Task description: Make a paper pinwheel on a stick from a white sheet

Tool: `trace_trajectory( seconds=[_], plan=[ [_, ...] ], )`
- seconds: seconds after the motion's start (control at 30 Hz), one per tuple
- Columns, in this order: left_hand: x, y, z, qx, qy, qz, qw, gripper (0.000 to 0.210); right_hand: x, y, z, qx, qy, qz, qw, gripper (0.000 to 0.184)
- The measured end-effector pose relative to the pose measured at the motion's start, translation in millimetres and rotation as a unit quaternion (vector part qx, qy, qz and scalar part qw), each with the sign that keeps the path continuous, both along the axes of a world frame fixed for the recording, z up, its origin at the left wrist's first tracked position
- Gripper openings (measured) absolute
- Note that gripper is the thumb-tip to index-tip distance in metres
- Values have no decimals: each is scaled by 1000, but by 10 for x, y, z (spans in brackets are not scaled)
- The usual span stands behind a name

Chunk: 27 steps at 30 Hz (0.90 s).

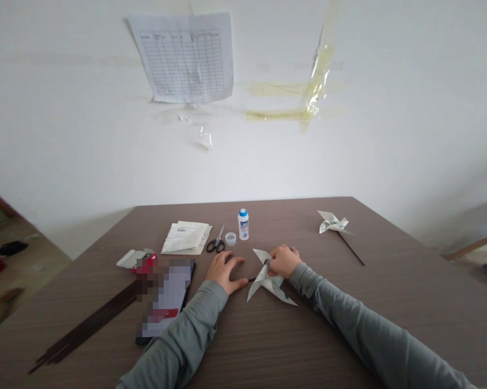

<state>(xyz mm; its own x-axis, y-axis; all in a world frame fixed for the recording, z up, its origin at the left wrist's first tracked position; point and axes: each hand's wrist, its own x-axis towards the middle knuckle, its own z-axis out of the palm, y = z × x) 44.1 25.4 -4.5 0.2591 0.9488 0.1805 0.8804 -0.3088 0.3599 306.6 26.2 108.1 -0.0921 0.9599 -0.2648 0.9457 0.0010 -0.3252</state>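
Note:
A paper pinwheel [271, 284] with printed blades lies in front of me on the table. My right hand [284, 261] is closed on its centre, fingertips pressed against the paper. A short length of dark stick [251, 280] shows at the pinwheel's left side. My left hand [222, 272] rests beside it, thumb and fingers spread apart; the thumb tip is close to the stick, and whether they touch I cannot tell. Just beyond my hands stand a white glue bottle [243, 226] with a blue top and a small clear cap [230, 239]. Black-handled scissors [216, 245] lie left of the cap.
Folded printed papers [187, 237] lie at the back left. Nearer are an opened red-and-white box [132, 260], a bundle of dark sticks [93, 322] and a phone [168, 294], partly blurred out. Another pinwheel [331, 223] on a stick lies back right. A wall [243, 167] borders the table's far edge.

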Motion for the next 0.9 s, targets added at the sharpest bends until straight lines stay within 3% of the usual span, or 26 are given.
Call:
trace_trajectory(
  seconds=[0.3, 0.53, 0.73, 0.9],
  plan=[
    [-215, -163, 204, 11, -14, -79, 997, 53, 50, 38, -77, 2, 7, -2, 1000, 21],
    [-216, -155, 237, 3, 5, -83, 997, 61, 211, -13, -48, 1, 45, 40, 998, 25],
    [-181, -170, 240, -7, -2, -65, 998, 64, 379, -28, -50, -5, 68, 97, 993, 13],
    [-178, -199, 271, -1, -12, -68, 998, 64, 403, -15, -81, 0, 77, 102, 992, 11]
  ],
)
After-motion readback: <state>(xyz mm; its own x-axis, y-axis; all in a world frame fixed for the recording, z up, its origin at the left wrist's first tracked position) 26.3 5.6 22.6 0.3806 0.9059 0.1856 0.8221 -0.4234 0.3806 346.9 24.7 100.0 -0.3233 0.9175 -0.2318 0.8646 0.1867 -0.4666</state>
